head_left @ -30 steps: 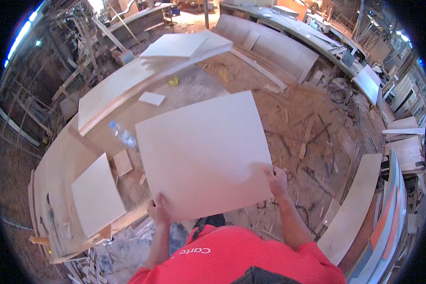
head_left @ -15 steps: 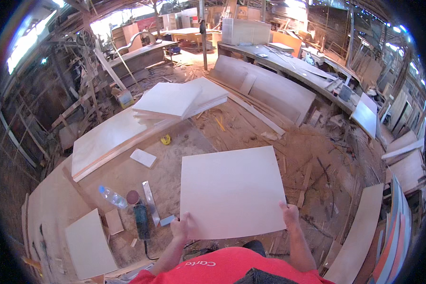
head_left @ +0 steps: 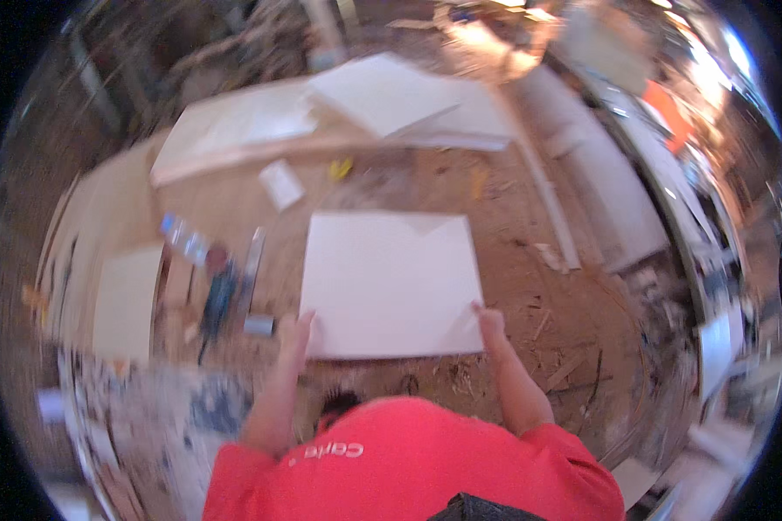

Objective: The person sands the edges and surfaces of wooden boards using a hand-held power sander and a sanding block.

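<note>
A large square white board (head_left: 391, 282) lies flat on the sawdust-covered work surface (head_left: 530, 286) in front of me. My left hand (head_left: 297, 334) grips its near left corner. My right hand (head_left: 489, 323) grips its near right corner. Both forearms reach up from my red shirt at the lower edge. The picture is blurred by motion.
Left of the board lie a plastic bottle (head_left: 182, 234), a dark power tool (head_left: 219, 295) and a metal strip (head_left: 254, 260). A smaller white panel (head_left: 126, 300) rests at far left. Stacked white boards (head_left: 391, 100) and long panels (head_left: 582, 174) lie beyond and to the right.
The board has come down from a raised tilt to lying flat on the surface. My view has swung, and both hands stay on its near corners.
</note>
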{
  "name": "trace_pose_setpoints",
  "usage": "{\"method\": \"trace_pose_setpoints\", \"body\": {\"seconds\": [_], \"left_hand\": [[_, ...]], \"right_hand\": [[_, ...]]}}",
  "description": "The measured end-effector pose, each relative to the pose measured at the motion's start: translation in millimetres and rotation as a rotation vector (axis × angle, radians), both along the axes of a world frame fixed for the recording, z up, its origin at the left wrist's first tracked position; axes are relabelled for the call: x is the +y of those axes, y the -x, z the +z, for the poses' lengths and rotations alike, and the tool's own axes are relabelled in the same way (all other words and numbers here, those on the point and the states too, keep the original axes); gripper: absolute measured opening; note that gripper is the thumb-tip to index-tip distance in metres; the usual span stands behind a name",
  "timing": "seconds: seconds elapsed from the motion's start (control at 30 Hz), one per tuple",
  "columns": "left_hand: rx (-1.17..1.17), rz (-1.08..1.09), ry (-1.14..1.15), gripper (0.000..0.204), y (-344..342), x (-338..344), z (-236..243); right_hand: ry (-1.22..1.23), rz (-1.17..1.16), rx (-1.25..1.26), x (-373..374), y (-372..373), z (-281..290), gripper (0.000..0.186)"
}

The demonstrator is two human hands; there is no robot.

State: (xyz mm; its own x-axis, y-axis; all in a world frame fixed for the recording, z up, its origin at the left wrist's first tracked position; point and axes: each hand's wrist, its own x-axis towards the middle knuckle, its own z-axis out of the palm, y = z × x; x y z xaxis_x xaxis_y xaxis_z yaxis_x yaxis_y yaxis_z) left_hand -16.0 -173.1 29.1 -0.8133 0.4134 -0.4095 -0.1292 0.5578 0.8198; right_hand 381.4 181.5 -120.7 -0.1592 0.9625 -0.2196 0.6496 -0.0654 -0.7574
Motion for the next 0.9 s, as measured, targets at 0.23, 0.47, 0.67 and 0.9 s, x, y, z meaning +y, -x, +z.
{"method": "trace_pose_setpoints", "body": {"seconds": [0.23, 0.47, 0.67, 0.9], "left_hand": [[0.309, 0.000, 0.020, 0.045, -1, -13, 16], [0.496, 0.425, 0.062, 0.031, -11, -122, 12], [0.760, 0.198, 0.224, 0.037, 54, -143, 4], [0.908, -0.614, 0.358, 0.067, 110, -158, -32]], "right_hand": [[0.374, 0.109, 0.209, 66, 73, 12, 0.054], [0.380, 0.148, 0.169, -4, 121, 73, 0.056], [-0.205, 0.026, -0.046, -41, 71, 82, 0.046], [-0.342, -0.052, -0.202, -166, 62, 121, 0.035]]}}
